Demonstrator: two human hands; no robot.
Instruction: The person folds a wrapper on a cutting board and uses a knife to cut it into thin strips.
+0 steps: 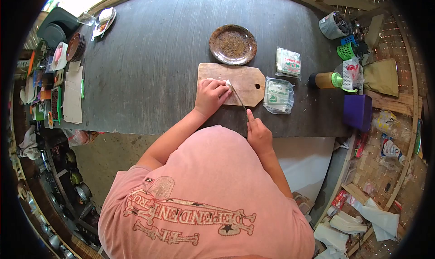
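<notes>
On the wooden cutting board [248,76], my left hand [211,95] has its fingers curled around a small white piece [228,83], most of which is hidden. My right hand [259,133] grips a knife [238,97] near the table's front edge. The blade points up and to the left, its tip beside the white piece. A round brown speckled plate [233,44] sits just behind the board. To the board's right lie two clear plastic packets, one [278,95] close to the hole end and the other [288,62] farther back.
A bottle with a green lid [326,80] lies on the dark table [149,59] at the right, near a purple container [357,112]. Stacked brown plates [75,47], cardboard [73,93] and a plate of food [104,23] are at the left.
</notes>
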